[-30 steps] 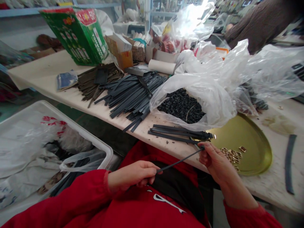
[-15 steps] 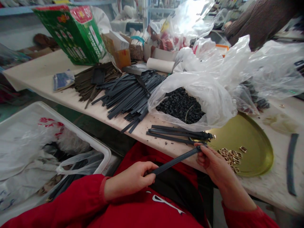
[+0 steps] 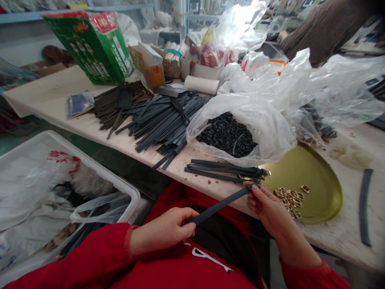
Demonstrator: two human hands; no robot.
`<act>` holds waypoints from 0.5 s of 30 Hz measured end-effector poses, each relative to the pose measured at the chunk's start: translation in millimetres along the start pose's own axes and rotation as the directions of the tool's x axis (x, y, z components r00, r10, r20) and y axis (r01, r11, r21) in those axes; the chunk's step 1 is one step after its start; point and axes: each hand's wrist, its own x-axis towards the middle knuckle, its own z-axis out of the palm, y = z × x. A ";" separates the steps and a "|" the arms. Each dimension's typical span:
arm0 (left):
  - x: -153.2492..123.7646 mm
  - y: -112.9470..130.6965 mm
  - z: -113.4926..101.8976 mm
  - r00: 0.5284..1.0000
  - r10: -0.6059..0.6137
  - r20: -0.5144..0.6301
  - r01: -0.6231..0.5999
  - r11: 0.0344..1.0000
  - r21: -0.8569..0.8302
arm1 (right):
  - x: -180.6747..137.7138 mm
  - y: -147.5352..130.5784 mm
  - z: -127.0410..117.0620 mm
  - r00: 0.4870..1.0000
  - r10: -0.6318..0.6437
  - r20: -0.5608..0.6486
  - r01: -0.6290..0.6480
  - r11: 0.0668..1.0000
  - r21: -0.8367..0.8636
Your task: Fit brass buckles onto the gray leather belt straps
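Between my hands a dark strap [image 3: 221,205] slants across my lap, its right end higher. My left hand [image 3: 167,228] is closed around its lower end. The thumb and fingers of my right hand [image 3: 264,200] pinch its upper end by the table's edge; fingertips hide that end. Just beyond lie several similar straps [image 3: 216,170] in a small bundle. Right of my right hand, a gold-coloured tray [image 3: 321,184] bears a heap of small gold-coloured buckles [image 3: 290,200]. Behind the bundle, an open plastic bag [image 3: 270,136] holds many small black loops [image 3: 227,134].
Piles of dark strips [image 3: 168,116] and brownish strips [image 3: 105,106] lie on the table [image 3: 54,92]. A green box [image 3: 93,48] stands at the back left. At lower left is a white bin [image 3: 136,196] with plastic bags. A single strip [image 3: 366,206] lies far right.
The view has shifted very slightly. Both hands keep their hold on the strap, with hardly any movement.
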 end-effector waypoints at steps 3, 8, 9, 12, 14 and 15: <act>-2.6 -3.1 -0.5 1.000 0.007 0.018 -0.008 1.000 0.019 | -1.4 -0.6 -0.3 1.000 -0.017 0.012 0.017 1.000 -0.017; 6.6 -3.7 -2.0 0.990 0.120 -0.080 -0.098 0.965 0.242 | -12.3 2.1 12.3 0.997 0.000 0.076 0.002 1.000 -0.031; 11.4 -2.3 -1.8 0.979 0.170 -0.113 -0.128 0.942 0.310 | -15.8 4.5 17.4 0.994 0.004 0.113 0.000 0.999 -0.036; 26.6 4.3 0.0 0.927 0.341 -0.154 -0.230 0.844 0.484 | -25.8 13.6 33.6 0.978 0.005 0.207 0.017 0.995 -0.100; 32.7 9.1 1.1 0.912 0.390 -0.131 -0.255 0.785 0.564 | -30.6 18.4 41.4 0.976 -0.026 0.215 0.062 0.985 -0.160; 33.7 11.4 1.4 0.917 0.382 -0.115 -0.249 0.772 0.584 | -32.2 19.8 43.9 0.976 -0.043 0.212 0.081 0.981 -0.176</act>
